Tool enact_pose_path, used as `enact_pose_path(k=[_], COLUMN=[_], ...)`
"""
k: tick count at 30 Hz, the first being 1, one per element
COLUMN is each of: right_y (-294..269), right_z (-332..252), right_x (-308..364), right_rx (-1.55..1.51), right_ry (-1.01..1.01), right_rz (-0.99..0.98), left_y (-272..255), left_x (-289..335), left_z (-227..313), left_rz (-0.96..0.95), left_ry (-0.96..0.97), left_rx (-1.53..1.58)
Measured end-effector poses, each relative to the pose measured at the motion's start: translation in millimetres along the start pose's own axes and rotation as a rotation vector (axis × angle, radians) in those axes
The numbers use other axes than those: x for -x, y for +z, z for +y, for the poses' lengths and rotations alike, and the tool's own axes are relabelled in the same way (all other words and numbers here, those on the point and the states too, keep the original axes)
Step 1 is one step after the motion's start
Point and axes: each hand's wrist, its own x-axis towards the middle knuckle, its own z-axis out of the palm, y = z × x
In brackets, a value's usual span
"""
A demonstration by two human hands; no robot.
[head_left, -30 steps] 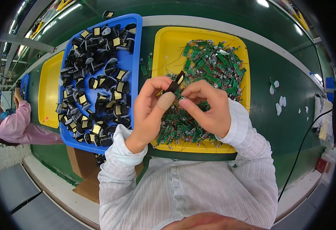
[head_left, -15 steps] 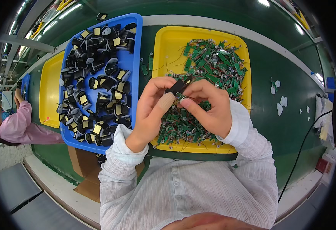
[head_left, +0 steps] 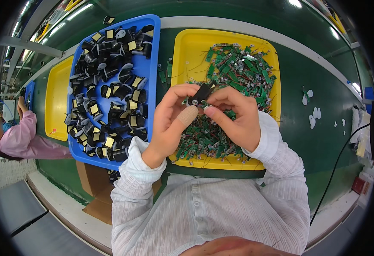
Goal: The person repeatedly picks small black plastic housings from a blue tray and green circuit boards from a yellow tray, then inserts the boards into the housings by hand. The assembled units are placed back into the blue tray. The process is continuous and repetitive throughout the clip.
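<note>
A: Watching from the side. Both hands are up over the yellow tray point(head_left: 179, 55). The left hand point(head_left: 172, 121) and right hand point(head_left: 234, 117) are pinched together on one small black part point(head_left: 202, 92), w/ a green board point(head_left: 195, 103) tucked under it, I think.

B: Yeah, fingertips only, nothing spread. Thumb on the left has a bandage.

A: Tips? IMO keep the part low over the tray so a slip lands in the pile of boards point(head_left: 238, 68), not the blue tray point(head_left: 149, 81) of black pieces.

B: And line it up square b4 pressing. Can't tell if the wires are clear tho.
</note>
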Motion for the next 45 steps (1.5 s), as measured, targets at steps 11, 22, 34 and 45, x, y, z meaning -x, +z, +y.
enact_pose_path(k=[11, 22, 34, 45], right_y=[-1.0, -0.8, -8.8, -10.5], right_z=[0.1, 0.8, -4.4, 1.1], right_x=[-0.9, -0.7, -1.8, -5.6], right_rx=[0.180, 0.256, -0.122, -0.670], right_ry=[-0.154, -0.221, 0.009, 0.321], right_rz=[-0.023, -0.049, -0.116, -0.155], left_y=[-2.0, -7.9, 0.0, -5.6], left_x=[-0.6, 1.8, -1.8, -2.9], left_z=[4.3, 0.4, 14.9, 1.7], left_rz=[0.004, 0.015, 0.079, 0.027], left_ry=[0.030, 0.074, 0.003, -0.111], left_rx=[-0.031, -0.082, -0.181, -0.141])
